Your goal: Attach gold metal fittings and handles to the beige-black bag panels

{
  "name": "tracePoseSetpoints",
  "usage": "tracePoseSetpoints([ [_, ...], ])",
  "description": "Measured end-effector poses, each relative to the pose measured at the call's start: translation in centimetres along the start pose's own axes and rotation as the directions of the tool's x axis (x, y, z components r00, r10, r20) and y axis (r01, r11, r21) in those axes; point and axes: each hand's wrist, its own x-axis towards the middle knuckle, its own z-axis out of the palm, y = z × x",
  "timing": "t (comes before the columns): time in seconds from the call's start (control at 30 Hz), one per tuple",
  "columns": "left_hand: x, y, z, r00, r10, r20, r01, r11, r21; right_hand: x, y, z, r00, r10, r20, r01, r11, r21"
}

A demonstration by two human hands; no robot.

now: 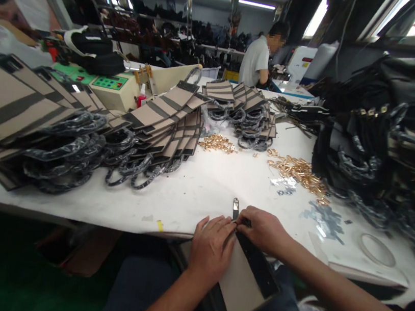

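A beige and black bag panel [241,284] rests tilted on my lap against the front edge of the table. My left hand [212,246] lies over the panel's upper end and grips it, its fingertips close together at the black border. Right beside those fingertips, my right hand [262,230] is closed in a pinch at the same black edge; what sits between its fingers is too small and covered to make out. Just beyond both hands a short black strap [236,208] with a shiny metal piece on its end sticks up over the white tabletop.
Stacked panels with plastic-wrapped handles [65,151] fill the left. Gold metal fittings [299,173] lie in heaps; flat grey pieces [324,221] and a tape roll [376,250] are to the right. Black bags [367,142] pile up there. Behind, a person [255,59] works at another table.
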Motion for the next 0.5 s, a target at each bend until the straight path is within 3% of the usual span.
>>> tracePoseSetpoints([
  [0.17,1.3,-0.2,0.1,0.996,0.029,-0.082,-0.030,1.000,-0.008,1.1,0.4,-2.3,0.999,-0.018,0.048,0.011,0.989,0.147],
  [0.27,1.7,-0.4,0.0,0.996,0.048,-0.081,-0.049,0.999,-0.014,2.6,3.3,-5.1,0.987,0.149,-0.068,-0.142,0.985,0.094],
  [0.37,1.8,-0.5,0.0,0.995,0.050,-0.086,-0.052,0.998,-0.017,3.7,8.0,-7.0,0.916,0.344,-0.208,-0.355,0.935,-0.013],
  [0.5,1.8,-0.7,0.1,0.995,0.026,-0.092,-0.029,0.999,-0.030,4.0,13.2,-6.5,0.814,0.509,-0.278,-0.538,0.842,-0.036],
])
